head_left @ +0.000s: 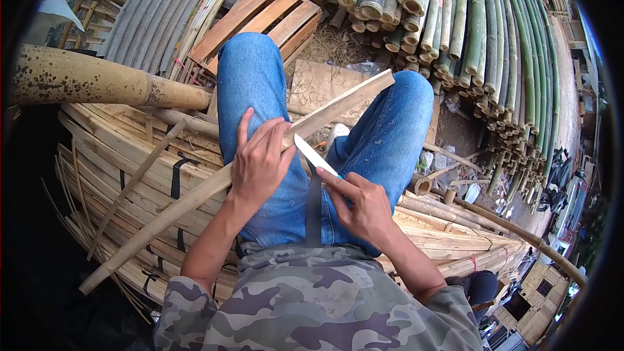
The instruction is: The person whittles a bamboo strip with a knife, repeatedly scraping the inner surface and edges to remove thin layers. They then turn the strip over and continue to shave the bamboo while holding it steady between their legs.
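Outdoors, seen from the head camera, a bamboo yard spreads out around a seated person. A big stack of green bamboo poles (455, 19) fans across the top and right, cut ends facing in. A wooden pallet (260, 19) lies beyond the knees. One thick, speckled pole (97, 78) juts in from the left. Below it sits a pile of split strips (123, 156), bound with black straps (177, 175), and the person sits on this pile.

The person wears blue jeans (260, 71) and a camouflage shirt (312, 299). A long bamboo slat (344, 101) runs slantwise across the lap, from lower left up to the right knee.

The left hand (260, 159) lies on the slat at the left thigh, its fingers (244, 127) curved loosely over the top and holding the slat down.

The right hand (364, 205) is closed around the handle of a knife (314, 154), index finger stretched along it. The pale blade points up and left, and its tip meets the edge of the slat just beside the left thumb.
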The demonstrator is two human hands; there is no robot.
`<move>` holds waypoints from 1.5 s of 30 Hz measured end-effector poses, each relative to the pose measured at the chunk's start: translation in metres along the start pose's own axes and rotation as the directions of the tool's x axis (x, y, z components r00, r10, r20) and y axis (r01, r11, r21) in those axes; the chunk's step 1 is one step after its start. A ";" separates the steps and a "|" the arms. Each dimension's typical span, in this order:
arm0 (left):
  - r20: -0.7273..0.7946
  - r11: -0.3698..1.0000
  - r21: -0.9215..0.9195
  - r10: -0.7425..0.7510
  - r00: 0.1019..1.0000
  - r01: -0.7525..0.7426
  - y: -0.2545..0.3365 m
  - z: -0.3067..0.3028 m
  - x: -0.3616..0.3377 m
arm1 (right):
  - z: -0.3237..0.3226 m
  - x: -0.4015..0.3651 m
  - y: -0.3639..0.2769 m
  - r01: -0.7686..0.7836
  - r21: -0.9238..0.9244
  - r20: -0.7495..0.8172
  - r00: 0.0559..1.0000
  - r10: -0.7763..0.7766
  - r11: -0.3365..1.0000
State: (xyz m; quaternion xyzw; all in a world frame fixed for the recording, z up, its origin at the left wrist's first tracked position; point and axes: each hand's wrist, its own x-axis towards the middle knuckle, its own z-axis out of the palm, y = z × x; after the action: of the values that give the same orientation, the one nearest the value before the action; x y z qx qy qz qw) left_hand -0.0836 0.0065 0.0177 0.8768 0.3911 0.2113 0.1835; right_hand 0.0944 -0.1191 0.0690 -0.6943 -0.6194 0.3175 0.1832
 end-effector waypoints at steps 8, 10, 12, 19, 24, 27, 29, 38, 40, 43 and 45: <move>-0.047 0.996 -0.077 -0.037 0.998 0.033 -0.003 0.002 -0.003 | -0.001 0.008 0.026 -0.047 0.043 -0.226 0.973 0.055 0.998; -0.049 0.995 -0.095 -0.033 0.998 0.029 -0.005 0.001 -0.003 | 0.011 0.004 0.011 0.029 0.100 -0.154 0.988 -0.014 0.995; -0.047 0.994 -0.112 -0.022 0.999 0.016 -0.005 -0.001 -0.001 | 0.010 0.004 0.015 -0.002 0.038 -0.156 0.988 0.008 0.999; -0.051 0.999 -0.035 -0.008 0.999 0.006 -0.002 -0.001 0.000 | -0.014 0.013 0.059 -0.231 0.003 -0.311 0.925 0.220 0.973; -0.036 0.998 -0.056 -0.001 0.999 -0.001 -0.002 -0.003 0.001 | 0.025 0.006 0.018 0.035 0.122 -0.203 0.979 -0.010 0.992; -0.024 0.993 -0.112 0.021 0.999 -0.023 -0.009 -0.008 -0.003 | 0.005 0.018 0.029 -0.013 0.166 -0.269 0.961 0.058 0.986; -0.022 0.992 -0.117 0.049 0.999 -0.051 -0.014 -0.016 -0.007 | -0.004 0.023 0.032 -0.051 0.330 -0.308 0.938 0.159 0.943; 0.047 0.976 -0.192 0.110 0.993 -0.100 -0.014 -0.022 -0.010 | -0.042 0.018 0.068 0.024 0.695 -0.532 0.688 0.492 0.718; 0.033 0.975 -0.171 0.152 0.988 -0.144 -0.010 -0.016 -0.003 | -0.041 0.015 0.073 0.042 0.699 -0.551 0.668 0.500 0.714; 0.087 0.979 -0.147 0.154 0.984 -0.141 0.008 -0.013 0.009 | -0.035 0.008 0.073 0.028 0.758 -0.502 0.663 0.555 0.652; 0.098 0.978 -0.161 0.151 0.984 -0.134 0.020 -0.007 0.020 | -0.032 0.008 0.067 0.025 0.798 -0.479 0.632 0.609 0.602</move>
State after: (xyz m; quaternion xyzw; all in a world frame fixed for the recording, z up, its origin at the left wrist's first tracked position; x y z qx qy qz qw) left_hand -0.0631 0.0101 0.0377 0.8959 0.2992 0.2052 0.2563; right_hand 0.1660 -0.1175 0.0474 -0.7207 -0.1729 0.2716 0.6139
